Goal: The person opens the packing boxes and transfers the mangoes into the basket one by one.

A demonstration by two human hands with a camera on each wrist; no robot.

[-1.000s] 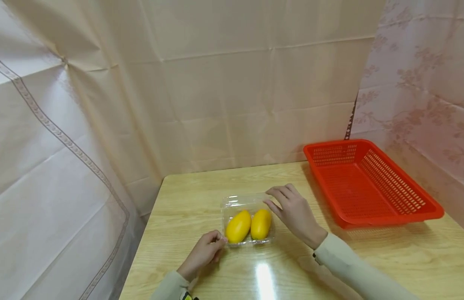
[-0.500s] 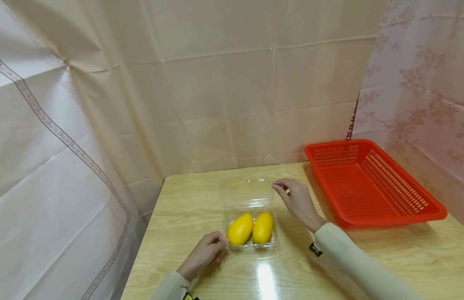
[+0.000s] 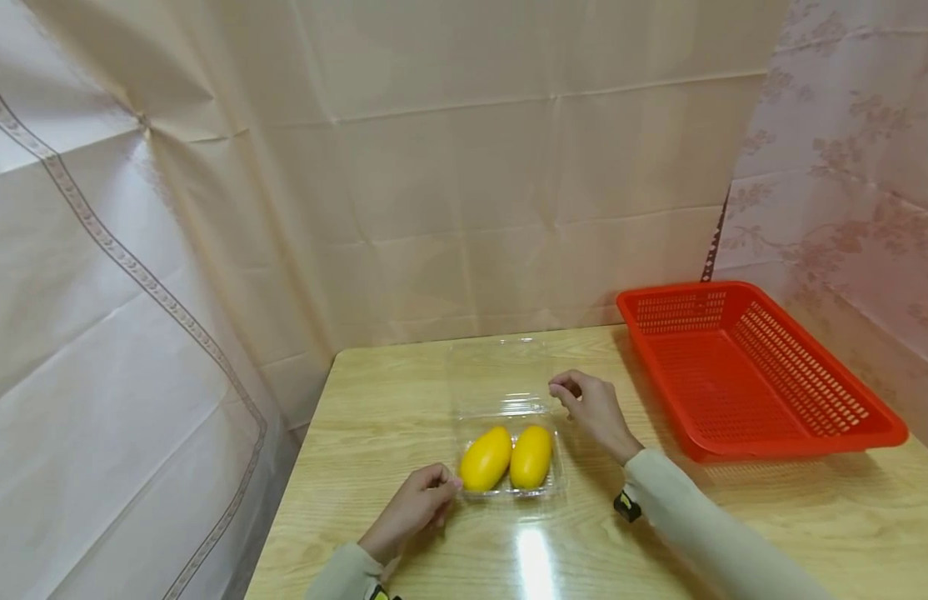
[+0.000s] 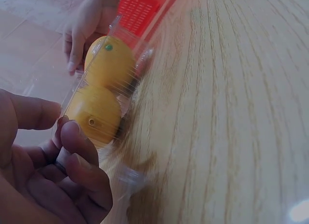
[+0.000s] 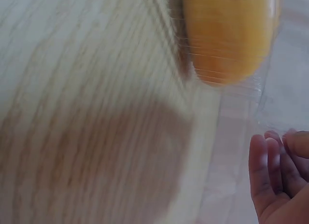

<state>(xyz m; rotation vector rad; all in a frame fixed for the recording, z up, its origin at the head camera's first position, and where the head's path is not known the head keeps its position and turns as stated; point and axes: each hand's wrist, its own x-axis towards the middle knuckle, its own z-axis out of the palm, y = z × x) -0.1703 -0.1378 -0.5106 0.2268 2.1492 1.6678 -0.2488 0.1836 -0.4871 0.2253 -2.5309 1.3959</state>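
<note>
Two yellow mangoes (image 3: 486, 459) (image 3: 531, 457) lie side by side in the base of a clear plastic clamshell box (image 3: 509, 493) on the table. The box's transparent lid (image 3: 501, 375) stands folded back at the far side. My left hand (image 3: 415, 507) pinches the base's near left corner between thumb and fingertips, as the left wrist view shows near its fingertips (image 4: 72, 132). My right hand (image 3: 595, 408) is at the lid's right edge, and in the right wrist view its thumb and fingers (image 5: 260, 161) pinch the lid's corner.
A red plastic basket (image 3: 734, 450) with slotted walls stands to the right on the wooden table (image 3: 381, 400). Hanging cloth (image 3: 509, 208) encloses the table at the back and sides.
My right hand has swung the lid up and back, away from the mangoes, then come slightly lower. The left hand has stayed at the box's corner.
</note>
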